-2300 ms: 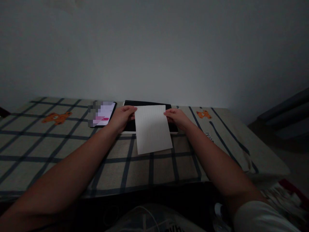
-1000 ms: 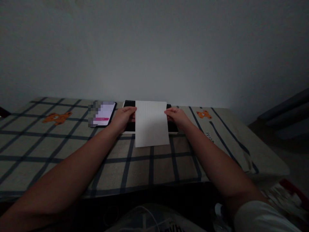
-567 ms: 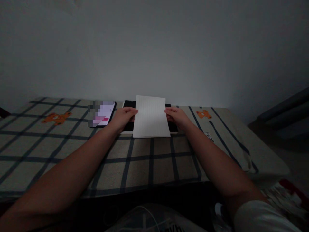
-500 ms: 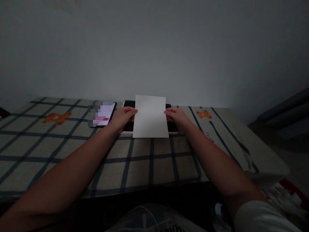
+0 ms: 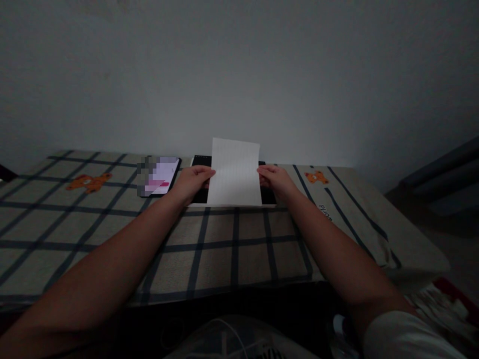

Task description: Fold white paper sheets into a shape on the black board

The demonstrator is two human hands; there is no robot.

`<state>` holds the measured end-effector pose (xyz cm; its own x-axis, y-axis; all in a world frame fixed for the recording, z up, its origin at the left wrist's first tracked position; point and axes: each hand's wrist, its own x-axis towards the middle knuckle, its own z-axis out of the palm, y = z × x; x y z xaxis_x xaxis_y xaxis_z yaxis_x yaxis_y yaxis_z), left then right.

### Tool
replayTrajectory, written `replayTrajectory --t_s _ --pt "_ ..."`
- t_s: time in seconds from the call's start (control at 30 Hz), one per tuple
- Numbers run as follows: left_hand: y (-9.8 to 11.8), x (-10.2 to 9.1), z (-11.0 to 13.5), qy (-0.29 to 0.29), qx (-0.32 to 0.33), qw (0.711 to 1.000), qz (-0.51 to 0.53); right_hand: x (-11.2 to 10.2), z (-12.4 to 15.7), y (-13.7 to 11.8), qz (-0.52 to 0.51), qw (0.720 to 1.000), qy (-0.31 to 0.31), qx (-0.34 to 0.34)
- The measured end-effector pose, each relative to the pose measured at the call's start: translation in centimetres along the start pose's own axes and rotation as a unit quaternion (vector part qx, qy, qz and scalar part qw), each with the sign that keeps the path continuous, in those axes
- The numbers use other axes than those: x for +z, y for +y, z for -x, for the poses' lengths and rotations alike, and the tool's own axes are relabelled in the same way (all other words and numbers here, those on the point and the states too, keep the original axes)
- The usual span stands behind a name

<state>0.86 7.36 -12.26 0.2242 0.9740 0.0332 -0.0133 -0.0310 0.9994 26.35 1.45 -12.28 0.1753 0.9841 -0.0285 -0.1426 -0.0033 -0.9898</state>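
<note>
Paper (image 5: 235, 174) partly hides a black notebook (image 5: 199, 197), perhaps.

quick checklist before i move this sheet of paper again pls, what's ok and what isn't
1. Left hand gripping the paper sheet by its left edge: ok.
2. Right hand gripping the opposite edge: ok.
3. Phone apart from the sheet: ok.
4. Black flat item in full view: not ok, the sheet hides its middle.
5. Hands clear of that black item: cannot tell.
6. Sheet's far side blank: cannot tell, hidden.
</note>
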Motion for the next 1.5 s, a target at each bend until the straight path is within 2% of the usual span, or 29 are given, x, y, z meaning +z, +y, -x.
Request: replayTrajectory --t_s 0.1,0.17,0.33,0.4,0.7,0.93,1.07,1.23,1.5 --pt "0.09 -0.04 -0.03 0.025 0.008 1.000 0.002 0.02 0.06 0.20 0.008 1.000 -0.024 0.017" --pt "0.07 -0.08 -0.05 0.025 0.007 1.000 0.002 0.04 0.01 0.27 0.017 1.000 -0.017 0.012" --pt "-0.19 -0.17 -0.11 -0.038 -0.024 0.998 0.036 0.11 0.02 -0.13 0.032 0.999 0.020 -0.001" --pt "-0.29 -0.14 -0.12 -0.042 -0.031 0.998 0.042 0.18 0.15 -0.39 0.034 0.999 0.028 0.002" --pt "0.00 -0.07 -0.06 0.019 -0.009 0.999 0.043 0.10 0.25 -0.04 0.009 0.999 -0.026 0.021" --pt "0.03 0.02 0.08 -0.045 -0.043 0.997 0.042 -0.21 -0.19 0.16 0.016 1.000 0.005 0.003" --pt "0.07 0.09 0.22 -0.024 -0.030 0.999 0.020 -0.08 0.07 -0.15 0.007 1.000 0.009 0.014" --pt "0.14 0.03 0.12 0.013 -0.018 1.000 0.019 0.07 0.36 -0.20 0.011 0.999 -0.029 0.039" --pt "-0.19 -0.15 -0.19 -0.049 -0.061 0.996 0.040 -0.13 0.17 -0.10 0.009 1.000 0.011 0.018"
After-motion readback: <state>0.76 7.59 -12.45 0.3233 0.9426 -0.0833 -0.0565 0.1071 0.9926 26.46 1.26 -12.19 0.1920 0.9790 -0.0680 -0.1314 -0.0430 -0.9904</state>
